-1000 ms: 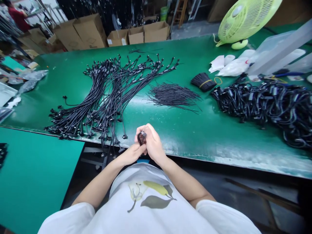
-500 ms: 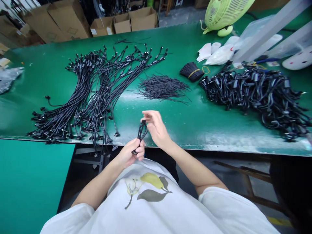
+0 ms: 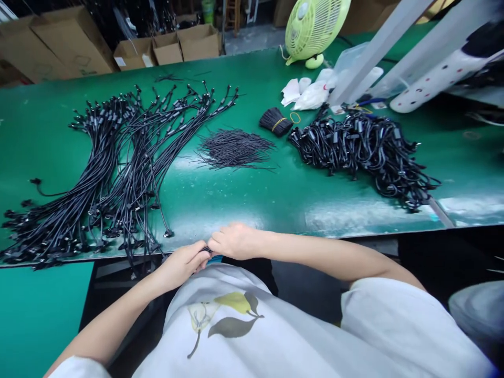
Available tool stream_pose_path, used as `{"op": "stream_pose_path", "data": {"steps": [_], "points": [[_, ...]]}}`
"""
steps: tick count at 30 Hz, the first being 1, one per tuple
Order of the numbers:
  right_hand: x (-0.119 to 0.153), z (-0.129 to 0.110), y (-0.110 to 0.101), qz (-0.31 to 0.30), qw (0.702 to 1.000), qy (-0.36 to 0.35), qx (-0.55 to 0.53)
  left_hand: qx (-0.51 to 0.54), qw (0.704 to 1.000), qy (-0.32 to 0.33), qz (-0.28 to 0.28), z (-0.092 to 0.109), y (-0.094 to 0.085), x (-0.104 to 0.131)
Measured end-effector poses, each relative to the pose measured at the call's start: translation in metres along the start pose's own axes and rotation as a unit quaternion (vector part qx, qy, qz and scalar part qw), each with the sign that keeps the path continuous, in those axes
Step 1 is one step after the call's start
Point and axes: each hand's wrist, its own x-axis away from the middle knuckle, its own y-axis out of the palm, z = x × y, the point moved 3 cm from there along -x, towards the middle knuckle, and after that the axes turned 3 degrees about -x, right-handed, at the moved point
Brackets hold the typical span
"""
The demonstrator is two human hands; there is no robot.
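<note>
Right grip (image 3: 234,241) drawn down to meet left grip (image 3: 186,264) | left grasps dark cable (image 3: 206,249), seemingly keeping it gathered | right's hold hidden, cannot tell | black strands (image 3: 235,148) lie within reach

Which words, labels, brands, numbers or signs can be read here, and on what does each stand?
No text can be read.
White label on a small cardboard box: too blurred.
Faint mark on a large cardboard box: too blurred.
Green fan, hub: any marking too small to read.
White T-shirt: printed fruit and leaves, no words.
Black cables: no lettering can be made out.
</note>
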Motion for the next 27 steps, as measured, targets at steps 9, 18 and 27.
{"op": "stream_pose_path", "data": {"steps": [9, 18, 27], "points": [[0.000, 0.009, -0.001, 0.050, 0.998, -0.032, 0.021, 0.109, 0.994, 0.009, -0.018, -0.005, 0.002, -0.018], [0.055, 0.166, -0.014, 0.241, 0.903, 0.353, -0.052, 0.496, 0.849, -0.029, 0.177, -0.028, 0.001, -0.030], [0.075, 0.235, 0.016, 0.152, 0.903, 0.402, -0.027, 0.525, 0.824, -0.031, 0.212, -0.024, 0.004, -0.022]]}}
